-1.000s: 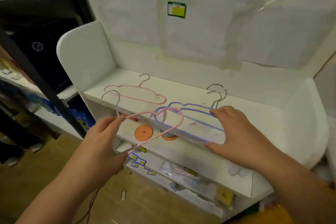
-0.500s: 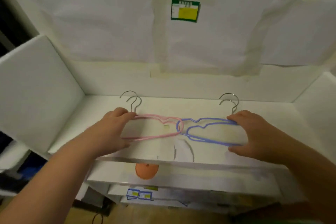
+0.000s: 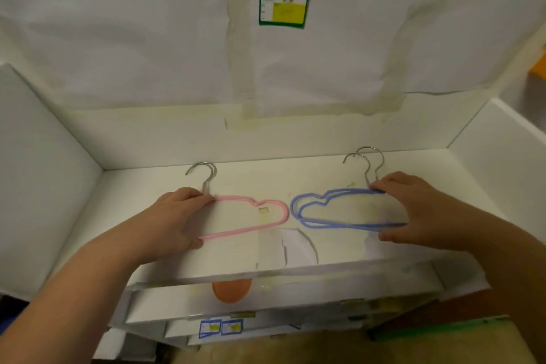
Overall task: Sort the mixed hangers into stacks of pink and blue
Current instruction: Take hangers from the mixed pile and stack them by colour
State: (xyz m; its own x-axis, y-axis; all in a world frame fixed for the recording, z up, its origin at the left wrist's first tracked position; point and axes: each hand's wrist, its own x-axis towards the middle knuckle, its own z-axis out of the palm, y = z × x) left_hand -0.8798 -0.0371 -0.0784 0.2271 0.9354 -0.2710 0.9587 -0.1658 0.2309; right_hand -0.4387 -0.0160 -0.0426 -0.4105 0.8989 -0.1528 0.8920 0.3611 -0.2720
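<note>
Fingers of left hand (image 3: 171, 219) pinch pink hangers (image 3: 251, 217), right hand (image 3: 413, 213) pinches blue hangers (image 3: 325, 210) on shelf (image 3: 295, 174).

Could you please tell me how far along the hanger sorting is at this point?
Nearly done: the pink hangers lie stacked on the left of the shelf, the blue hangers on the right, apart. The left hand and right hand hold them. No mixed hangers show; only letting go seems left.

Left hand (image 3: 171, 221) curled around the pink hangers (image 3: 254, 216), right hand (image 3: 413, 213) pinching the blue hangers (image 3: 325, 216), both forearms reaching forward
</note>
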